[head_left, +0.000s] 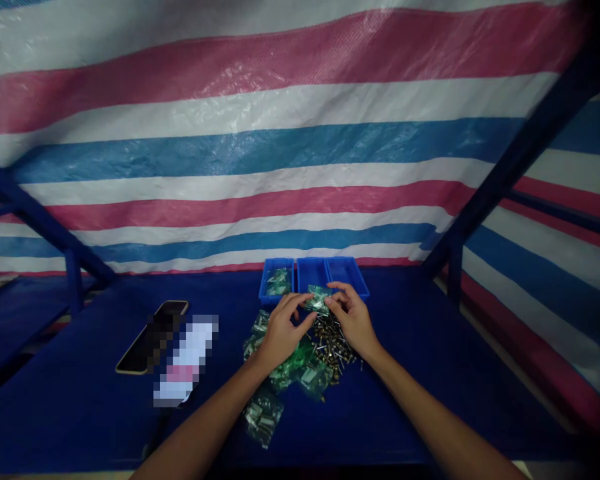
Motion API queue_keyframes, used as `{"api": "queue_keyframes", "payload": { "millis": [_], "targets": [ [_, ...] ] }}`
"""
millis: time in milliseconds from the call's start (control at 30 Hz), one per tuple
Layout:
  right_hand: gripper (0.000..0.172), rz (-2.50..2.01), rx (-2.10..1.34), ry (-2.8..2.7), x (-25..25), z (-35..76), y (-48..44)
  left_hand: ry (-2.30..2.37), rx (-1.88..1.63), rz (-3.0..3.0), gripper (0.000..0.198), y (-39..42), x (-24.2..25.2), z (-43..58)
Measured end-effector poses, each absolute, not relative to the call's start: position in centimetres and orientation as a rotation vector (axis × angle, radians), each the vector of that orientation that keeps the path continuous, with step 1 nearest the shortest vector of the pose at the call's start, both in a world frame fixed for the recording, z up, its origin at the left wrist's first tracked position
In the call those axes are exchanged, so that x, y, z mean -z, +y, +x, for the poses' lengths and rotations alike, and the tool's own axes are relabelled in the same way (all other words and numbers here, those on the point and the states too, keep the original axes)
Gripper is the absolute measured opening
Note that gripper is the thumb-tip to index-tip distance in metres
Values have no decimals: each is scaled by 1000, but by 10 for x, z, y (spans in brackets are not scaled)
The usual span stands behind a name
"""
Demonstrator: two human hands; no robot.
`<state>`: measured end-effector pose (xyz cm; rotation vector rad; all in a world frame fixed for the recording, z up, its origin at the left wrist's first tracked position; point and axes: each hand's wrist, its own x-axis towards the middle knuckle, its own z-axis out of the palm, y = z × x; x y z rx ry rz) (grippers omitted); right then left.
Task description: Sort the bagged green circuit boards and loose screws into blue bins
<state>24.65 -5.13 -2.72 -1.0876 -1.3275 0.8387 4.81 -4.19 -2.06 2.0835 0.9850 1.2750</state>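
Observation:
A small clear plastic bag [319,300] with a greenish sheen is held up between my two hands, just in front of the blue bins. My right hand [354,323] pinches its right side between thumb and fingers. On the other side, my left hand [284,330] has its fingertips at the left edge and its thumb near the lower corner. Beneath my hands lies a pile of loose metal screws [333,347], brass and silver in colour. Beside that pile, partly under my left hand, are several filled plastic bags [315,379]; small pale pieces show inside.
A blue bin [263,283] at the back holds more small bags. Right of it stands a two-compartment blue bin [347,270]. A phone [145,340] lies on the blue table [380,427] at left, beside a blurred-out white item [187,360]. Striped sheeting [260,147] and blue bars surround the table.

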Motion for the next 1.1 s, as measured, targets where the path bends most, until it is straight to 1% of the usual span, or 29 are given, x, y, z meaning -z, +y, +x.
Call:
{"api": "queue_keyframes", "payload": {
  "millis": [67, 167, 200, 433, 600, 967, 1100],
  "targets": [
    [38, -1085, -829, -1321, 25, 246, -52, 986, -1282, 2071, 35, -41, 23, 48],
    [28, -1096, -794, -1356, 25, 247, -53, 981, -1284, 2068, 37, -39, 23, 48],
    [27, -1105, -793, -1369, 26, 248, -53, 978, -1286, 2070, 37, -38, 23, 47],
    [26, -1110, -773, -1416, 31, 249, -52, 1004, -1321, 2044, 25, -35, 22, 45],
    [25, -1127, -773, -1440, 28, 247, -55, 1030, -1345, 2024, 22, -36, 19, 45],
    [28, -1121, -832, -1456, 27, 245, -59, 1101, -1297, 2112, 26, -36, 23, 43],
    [35, -1127, -857, -1441, 26, 245, -58, 1102, -1257, 2106, 24, -38, 20, 46]
  ]
}}
